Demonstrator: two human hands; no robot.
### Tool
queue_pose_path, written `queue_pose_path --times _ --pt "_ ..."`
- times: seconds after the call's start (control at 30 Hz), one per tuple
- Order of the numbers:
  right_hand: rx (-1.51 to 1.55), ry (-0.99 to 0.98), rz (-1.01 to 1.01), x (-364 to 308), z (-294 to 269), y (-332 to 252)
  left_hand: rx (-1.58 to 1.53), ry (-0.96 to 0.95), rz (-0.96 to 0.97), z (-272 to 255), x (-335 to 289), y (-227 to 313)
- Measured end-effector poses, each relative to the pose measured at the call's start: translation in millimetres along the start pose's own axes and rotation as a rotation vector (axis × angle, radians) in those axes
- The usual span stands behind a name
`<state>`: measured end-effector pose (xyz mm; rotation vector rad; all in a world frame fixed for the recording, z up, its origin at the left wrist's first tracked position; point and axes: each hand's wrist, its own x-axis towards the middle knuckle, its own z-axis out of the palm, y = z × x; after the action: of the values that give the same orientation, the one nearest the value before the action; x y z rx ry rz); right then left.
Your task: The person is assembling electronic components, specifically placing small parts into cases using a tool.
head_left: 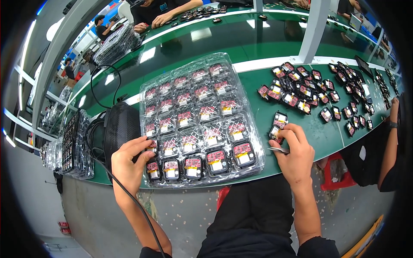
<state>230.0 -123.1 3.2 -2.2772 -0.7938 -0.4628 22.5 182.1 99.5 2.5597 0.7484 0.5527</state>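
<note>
I start from the green table (254, 107), which runs left to right in front of me, with a loose scatter of small black modules (318, 88) spread over its far right side. In the middle lies the clear plastic tray (258, 148), its pockets filled row on row with modules showing red and white faces. A black mesh pouch (120, 124) sits just left of the tray, a cable trailing from it toward me.

My left hand (129, 165) is curled over the tray's near-left corner, thumb and fingers closed around the module (151, 165) seated in a pocket there — pinching it, as best I can tell. My right hand (294, 152) rests on the table just right of the tray, fingers clenched on a single loose module (275, 132), with what looks like thin metal tweezers (278, 150) tucked under the thumb. Another module (280, 118) lies just beyond, on the far side.

To do this step well, I judge the left hand should keep the tray corner flat while it works the pocket, because the tray is thin and likely to flex. The right hand's piece wants turning face up — matching its neighbours — and lowering straight into its pocket. I would keep the tweezer tips clear of the seated modules.
</note>
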Motion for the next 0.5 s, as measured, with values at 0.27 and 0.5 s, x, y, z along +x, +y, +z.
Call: queue_pose_path --times 0.27,0.5 --pt "-0.002 0.012 0.000 1 1 -1 0.006 0.004 -0.088 3 -3 10" --pt "-0.001 0.009 -0.004 0 2 -1 0.047 0.009 0.001 3 -1 9"
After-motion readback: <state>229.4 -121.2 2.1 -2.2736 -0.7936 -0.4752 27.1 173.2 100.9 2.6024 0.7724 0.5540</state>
